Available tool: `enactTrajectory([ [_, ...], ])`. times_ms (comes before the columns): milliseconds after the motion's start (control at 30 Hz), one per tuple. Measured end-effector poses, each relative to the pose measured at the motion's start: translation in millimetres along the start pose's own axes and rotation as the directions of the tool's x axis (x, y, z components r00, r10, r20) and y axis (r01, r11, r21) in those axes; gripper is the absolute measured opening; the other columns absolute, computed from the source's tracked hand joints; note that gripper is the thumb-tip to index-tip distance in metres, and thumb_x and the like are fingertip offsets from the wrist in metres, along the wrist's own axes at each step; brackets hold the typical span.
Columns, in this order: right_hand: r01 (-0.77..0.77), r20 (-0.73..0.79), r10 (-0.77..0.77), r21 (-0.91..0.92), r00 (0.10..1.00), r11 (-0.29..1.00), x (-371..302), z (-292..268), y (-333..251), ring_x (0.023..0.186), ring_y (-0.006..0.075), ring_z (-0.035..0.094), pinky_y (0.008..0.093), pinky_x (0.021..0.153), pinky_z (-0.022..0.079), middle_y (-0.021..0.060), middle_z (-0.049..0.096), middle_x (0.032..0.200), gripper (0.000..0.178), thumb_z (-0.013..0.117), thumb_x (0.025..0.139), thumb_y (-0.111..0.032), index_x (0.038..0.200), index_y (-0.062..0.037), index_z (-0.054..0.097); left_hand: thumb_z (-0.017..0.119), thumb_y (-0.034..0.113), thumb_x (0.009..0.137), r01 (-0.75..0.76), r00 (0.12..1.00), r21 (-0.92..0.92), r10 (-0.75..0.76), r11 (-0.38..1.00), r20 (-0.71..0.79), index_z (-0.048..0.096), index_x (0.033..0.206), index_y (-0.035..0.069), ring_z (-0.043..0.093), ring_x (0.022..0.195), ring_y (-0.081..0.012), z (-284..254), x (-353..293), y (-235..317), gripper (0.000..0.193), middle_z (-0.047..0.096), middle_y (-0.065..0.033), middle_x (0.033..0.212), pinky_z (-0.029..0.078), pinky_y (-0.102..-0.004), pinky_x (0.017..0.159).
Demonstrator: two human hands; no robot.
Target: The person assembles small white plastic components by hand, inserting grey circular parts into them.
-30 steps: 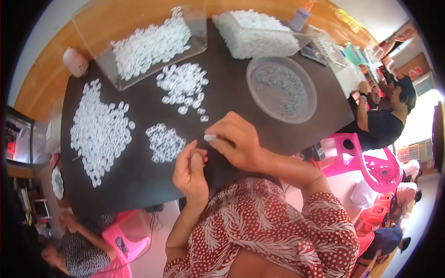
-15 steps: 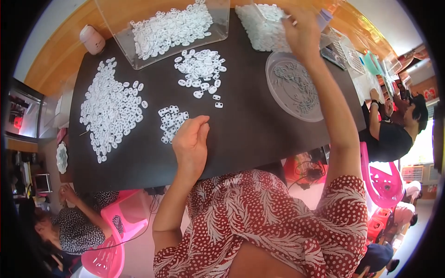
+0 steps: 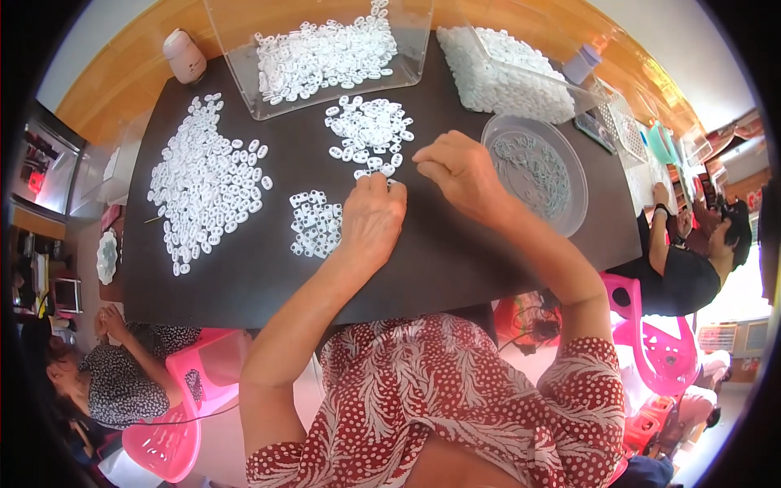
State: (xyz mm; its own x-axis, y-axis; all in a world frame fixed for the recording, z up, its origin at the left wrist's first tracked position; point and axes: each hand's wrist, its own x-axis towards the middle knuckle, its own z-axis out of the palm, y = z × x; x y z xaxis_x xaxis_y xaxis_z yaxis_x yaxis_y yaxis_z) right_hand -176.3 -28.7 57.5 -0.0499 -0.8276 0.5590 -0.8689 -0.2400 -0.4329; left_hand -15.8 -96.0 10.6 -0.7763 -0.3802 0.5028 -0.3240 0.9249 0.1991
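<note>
My left hand (image 3: 374,213) reaches over the middle of the dark table, its fingers curled and bent down at small white plastic pieces (image 3: 373,167) by the near edge of a heap. What lies under its fingertips is hidden. To the right, my right hand (image 3: 462,172) hovers with thumb and fingers pressed together; anything between them is too small to make out. Beside my left wrist lies a small pile of squarish white pieces with two holes (image 3: 313,224). Just beyond is a heap of white oval pieces (image 3: 370,126).
A wide pile of white ovals (image 3: 207,195) covers the table's left. Behind stand a clear box (image 3: 342,91) of ovals and a clear bin (image 3: 569,98) of whitish pieces. At right sits a round tub (image 3: 582,199) with small grey parts. People sit on both sides.
My right hand has come back from the clear bin to the table's middle. My left hand has moved forward and right to the loose pieces. The view has shifted slightly.
</note>
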Motion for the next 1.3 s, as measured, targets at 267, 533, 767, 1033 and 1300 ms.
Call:
enactTrajectory([
  [267, -0.178, 0.082, 0.168, 0.141, 0.982, 0.974, -15.3, -1.4, -9.9, 0.072, 0.026, 0.059, 0.0359, 0.065, 0.046, 0.0106, 0.063, 0.075, 0.007, 0.063, 0.075, -0.006, 0.079, -0.0007, 0.065, 0.065, 0.007, 0.076, 0.22, 0.975, -0.291, -0.217, 0.931, 0.042, 0.054, 0.081, 0.003, 0.058, 0.069, -0.0241, -6.0, -8.6, 3.8, 0.012, 0.058, -0.0092, 0.073, 0.046, -0.0323, 0.057],
  [533, -0.534, 0.272, 0.472, 0.58, 0.839, 0.615, -24.3, 19.6, -40.4, 0.065, 0.0065, 0.052, 0.0238, 0.059, 0.043, 0.0025, 0.06, 0.067, 0.013, 0.064, 0.077, -0.009, 0.08, 0.0039, 0.064, 0.063, 0.007, 0.085, 0.467, 0.795, -0.821, -0.561, 0.328, 0.228, 0.056, 0.083, 0.002, 0.049, 0.059, -0.0032, -34.5, -18.8, 11.5, 0.009, 0.057, 0.0008, 0.07, 0.039, -0.0168, 0.052],
  [767, -0.528, 0.248, 0.493, 0.618, 0.834, 0.583, -26.3, 25.7, -49.5, 0.066, 0.0063, 0.054, 0.0229, 0.06, 0.044, 0.002, 0.061, 0.069, 0.011, 0.064, 0.076, -0.006, 0.083, 0.0031, 0.064, 0.063, 0.003, 0.083, 0.394, 0.798, -0.882, -0.572, 0.259, 0.189, 0.06, 0.084, 0.001, 0.051, 0.063, -0.0042, -39.5, -31.6, 12.2, 0.004, 0.057, 0.0002, 0.069, 0.042, -0.0193, 0.056],
  [1033, -0.54, 0.319, 0.47, 0.696, 0.823, 0.474, -24.7, 29.9, -47.3, 0.078, 0.0087, 0.058, 0.0229, 0.071, 0.047, 0.0035, 0.064, 0.084, 0.012, 0.064, 0.079, -0.001, 0.091, 0.0022, 0.064, 0.067, 0.002, 0.08, 0.356, 0.747, -0.934, -0.591, -0.032, 0.305, 0.063, 0.094, -0.001, 0.052, 0.063, -0.0044, -38.2, -28.8, 6.9, 0.015, 0.059, 0.0004, 0.072, 0.041, -0.0179, 0.054],
  [1300, -0.545, 0.283, 0.502, 0.66, 0.818, 0.517, -16.6, 30.8, -49.2, 0.068, 0.0045, 0.053, 0.0213, 0.061, 0.044, -0.0001, 0.062, 0.072, 0.007, 0.063, 0.077, -0.003, 0.083, 0.0008, 0.064, 0.066, 0.008, 0.083, 0.458, 0.782, -0.877, -0.535, 0.146, 0.319, 0.066, 0.093, -0.001, 0.049, 0.058, -0.0037, -39.6, -31.2, -0.7, 0.014, 0.058, 0.0005, 0.068, 0.04, -0.0179, 0.051],
])
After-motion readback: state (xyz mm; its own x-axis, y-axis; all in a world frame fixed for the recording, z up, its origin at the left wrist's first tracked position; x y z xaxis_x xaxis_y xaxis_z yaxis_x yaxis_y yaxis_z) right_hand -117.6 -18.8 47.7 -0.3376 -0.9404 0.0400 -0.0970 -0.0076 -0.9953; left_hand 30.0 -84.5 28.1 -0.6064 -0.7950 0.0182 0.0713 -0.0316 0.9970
